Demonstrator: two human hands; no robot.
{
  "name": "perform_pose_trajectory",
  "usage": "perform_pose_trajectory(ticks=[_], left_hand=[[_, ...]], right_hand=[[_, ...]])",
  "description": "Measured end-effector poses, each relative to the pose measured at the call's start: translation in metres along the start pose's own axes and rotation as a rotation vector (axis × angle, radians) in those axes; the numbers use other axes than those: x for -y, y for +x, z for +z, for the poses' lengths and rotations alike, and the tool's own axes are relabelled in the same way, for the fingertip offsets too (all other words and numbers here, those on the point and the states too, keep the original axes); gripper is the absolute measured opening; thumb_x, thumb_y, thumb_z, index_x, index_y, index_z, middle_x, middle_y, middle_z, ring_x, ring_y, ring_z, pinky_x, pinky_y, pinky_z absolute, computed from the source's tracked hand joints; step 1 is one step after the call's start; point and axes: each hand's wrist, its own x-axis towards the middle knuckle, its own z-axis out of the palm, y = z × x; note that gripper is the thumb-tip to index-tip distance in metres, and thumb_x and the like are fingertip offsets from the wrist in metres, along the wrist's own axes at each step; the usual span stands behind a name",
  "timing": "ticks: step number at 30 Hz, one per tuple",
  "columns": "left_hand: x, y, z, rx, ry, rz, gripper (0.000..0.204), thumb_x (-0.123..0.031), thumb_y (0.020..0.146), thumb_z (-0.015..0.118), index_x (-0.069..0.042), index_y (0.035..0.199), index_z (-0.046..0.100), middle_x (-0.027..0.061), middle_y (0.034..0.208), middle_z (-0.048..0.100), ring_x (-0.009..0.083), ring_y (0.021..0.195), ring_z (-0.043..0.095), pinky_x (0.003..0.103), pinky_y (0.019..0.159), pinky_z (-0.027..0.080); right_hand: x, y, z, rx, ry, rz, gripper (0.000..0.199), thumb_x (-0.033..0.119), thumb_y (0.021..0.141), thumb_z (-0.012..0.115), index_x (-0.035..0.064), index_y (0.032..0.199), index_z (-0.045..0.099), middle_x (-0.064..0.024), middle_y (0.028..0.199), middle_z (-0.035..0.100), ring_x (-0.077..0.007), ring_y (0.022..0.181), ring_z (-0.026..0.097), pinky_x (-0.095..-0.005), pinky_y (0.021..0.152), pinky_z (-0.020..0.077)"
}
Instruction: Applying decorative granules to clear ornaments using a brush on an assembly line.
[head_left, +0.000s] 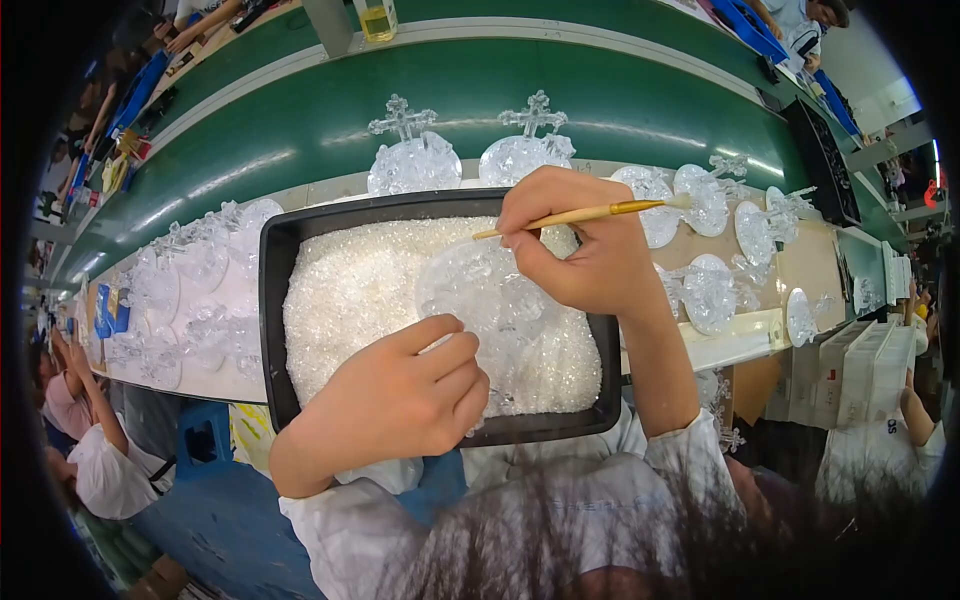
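Observation:
A black tray (272,320) full of white sparkling granules (345,270) lies in front of me. Over the granules, my left hand (400,395) has its fingers curled on the near side of a clear ornament with a round base (455,275); part of the ornament is hidden behind the fingers. My right hand (590,245) pinches a thin wooden paintbrush (600,212) above the tray's far right part. The brush's pale bristles point right, away from the ornament, and its bare handle end points left, just above the ornament's far edge.
Clear ornaments with crosses (415,165) stand behind the tray. More lie to the left (200,260) and right (705,290). A green worktop (330,110) runs behind. At far right is a stack of pale bins (850,370); other people sit at both sides.

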Motion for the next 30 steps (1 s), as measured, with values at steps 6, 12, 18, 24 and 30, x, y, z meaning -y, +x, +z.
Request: perform_pose_trajectory(ticks=[6, 12, 18, 24, 30], left_hand=[[0.000, 0.000, 0.000, -0.054, 0.016, 0.004, 0.018, -0.012, 0.061, 0.063, -0.001, 0.075, 0.061, 0.0075, 0.080, 0.058, 0.0233, 0.088, 0.061, 0.035, 0.092, 0.053], [-0.003, 0.000, 0.000, 0.007, -0.005, -0.014, 0.024, -0.011, 0.059, 0.063, 0.000, 0.080, 0.062, 0.0087, 0.085, 0.061, 0.0233, 0.092, 0.062, 0.037, 0.093, 0.054], [-0.002, 0.000, 0.000, 0.009, -0.017, -0.014, 0.024, -0.011, 0.059, 0.062, 0.000, 0.080, 0.062, 0.0087, 0.085, 0.061, 0.0232, 0.092, 0.062, 0.036, 0.093, 0.054], [-0.002, -0.001, 0.000, 0.020, -0.007, -0.007, 0.024, -0.011, 0.059, 0.063, 0.000, 0.081, 0.062, 0.0085, 0.086, 0.061, 0.0233, 0.093, 0.062, 0.037, 0.093, 0.054], [-0.001, 0.003, -0.002, 0.015, 0.009, 0.017, 0.024, -0.012, 0.061, 0.064, 0.000, 0.082, 0.063, 0.0079, 0.086, 0.062, 0.0232, 0.094, 0.062, 0.037, 0.094, 0.054]], right_hand=[[-0.004, -0.005, -0.003, -0.006, -0.037, 0.089, 0.012, -0.008, 0.070, 0.066, 0.0008, 0.080, 0.066, -0.0096, 0.080, 0.067, -0.0167, 0.072, 0.065, -0.0275, 0.065, 0.0510], [-0.004, -0.004, -0.001, -0.006, -0.020, 0.033, 0.013, -0.007, 0.070, 0.066, 0.0010, 0.080, 0.066, -0.0087, 0.079, 0.067, -0.0164, 0.070, 0.064, -0.0272, 0.064, 0.0509], [-0.003, -0.005, -0.001, -0.008, -0.053, 0.046, 0.015, -0.008, 0.069, 0.065, 0.0017, 0.080, 0.066, -0.0085, 0.077, 0.067, -0.0168, 0.068, 0.064, -0.0272, 0.063, 0.0507], [-0.004, -0.007, -0.004, -0.004, -0.034, 0.033, 0.013, -0.008, 0.068, 0.066, 0.0017, 0.078, 0.066, -0.0089, 0.077, 0.067, -0.0178, 0.070, 0.065, -0.0278, 0.063, 0.0512], [-0.003, -0.007, -0.001, -0.020, -0.026, 0.036, 0.013, -0.008, 0.067, 0.064, 0.0018, 0.076, 0.064, -0.0088, 0.076, 0.066, -0.0176, 0.069, 0.064, -0.0278, 0.063, 0.0509]])
